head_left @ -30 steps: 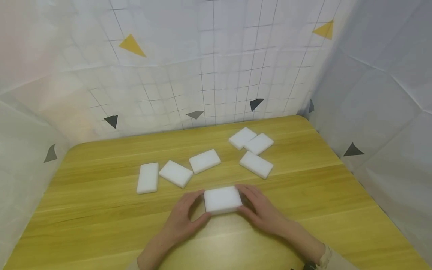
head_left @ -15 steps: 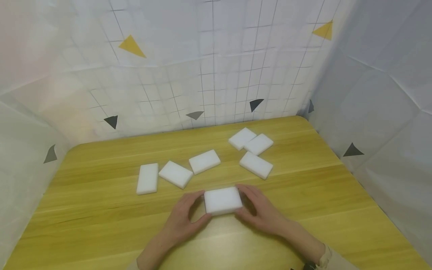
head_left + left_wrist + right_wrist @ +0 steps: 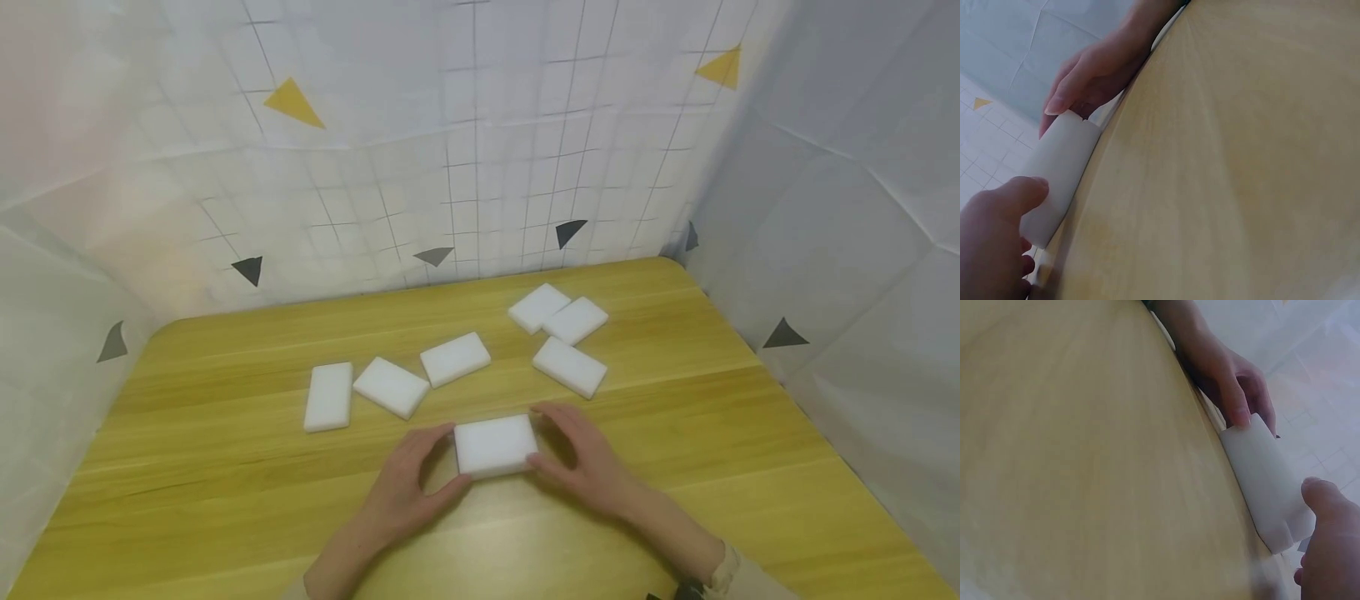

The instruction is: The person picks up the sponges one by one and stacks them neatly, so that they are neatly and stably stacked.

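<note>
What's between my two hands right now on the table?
One white block, lying flat on the table. The left hand grips its left end and the right hand its right end. The head view shows this best.

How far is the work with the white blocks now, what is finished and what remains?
Finished: nothing clearly; no block sits on another. In hand: the left hand and the right hand hold one white block by its two short ends, near the front of the wooden table. Left: six more white blocks lie loose behind it, three at the left and three at the right, untouched.
</note>
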A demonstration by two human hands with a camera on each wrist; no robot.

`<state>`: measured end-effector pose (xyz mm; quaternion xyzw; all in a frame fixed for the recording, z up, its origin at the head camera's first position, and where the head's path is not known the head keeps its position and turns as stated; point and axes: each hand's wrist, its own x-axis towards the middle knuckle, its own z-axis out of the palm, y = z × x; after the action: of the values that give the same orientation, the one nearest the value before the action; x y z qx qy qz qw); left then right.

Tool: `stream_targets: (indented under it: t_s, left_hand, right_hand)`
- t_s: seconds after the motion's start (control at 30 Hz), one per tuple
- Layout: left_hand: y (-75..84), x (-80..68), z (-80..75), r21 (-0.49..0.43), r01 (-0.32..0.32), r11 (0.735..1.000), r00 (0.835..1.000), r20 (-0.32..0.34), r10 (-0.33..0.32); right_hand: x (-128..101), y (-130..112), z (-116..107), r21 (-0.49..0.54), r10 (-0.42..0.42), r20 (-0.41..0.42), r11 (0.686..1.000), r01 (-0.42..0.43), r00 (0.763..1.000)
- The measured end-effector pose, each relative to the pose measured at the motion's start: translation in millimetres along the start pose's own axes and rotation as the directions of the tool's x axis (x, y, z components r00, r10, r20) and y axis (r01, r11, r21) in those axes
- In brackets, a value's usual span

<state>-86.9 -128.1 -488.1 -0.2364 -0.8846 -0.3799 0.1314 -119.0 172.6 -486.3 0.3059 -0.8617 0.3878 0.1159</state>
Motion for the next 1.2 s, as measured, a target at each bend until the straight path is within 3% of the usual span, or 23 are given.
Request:
stream_targets:
  t_s: [0.4, 0.57, 0.73, 1.03, 1.2]
  left_hand:
    - [1.3, 0.2, 0.1, 0.003, 0.006, 1.000, 1.000, 0.005, -0.006]
    - [2.7, 0.8, -1.0, -0.003, 0.009, 1.000, 1.000, 0.005, -0.009]
    - [3.2, 1.0, -1.6, -0.007, 0.015, 1.000, 1.000, 0.007, -0.014]
    - [2.0, 0.6, -0.9, -0.008, 0.014, 1.000, 1.000, 0.009, -0.014]
    - [1.6, 0.6, -0.5, -0.006, 0.010, 1.000, 1.000, 0.007, -0.010]
  right_hand:
    - [5, 20, -14, -0.041, 0.034, -0.135, 0.998, -0.040, 0.990]
    - [8, 34, -19, -0.074, 0.041, -0.249, 0.995, -0.061, 0.968]
    - [10, 49, -27, -0.089, 0.098, -0.334, 0.987, -0.135, 0.938]
    - [14, 61, -43, -0.076, 0.278, -0.333, 0.944, -0.320, 0.901]
    - [15, 61, -47, -0.079, 0.351, -0.282, 0.919, -0.386, 0.893]
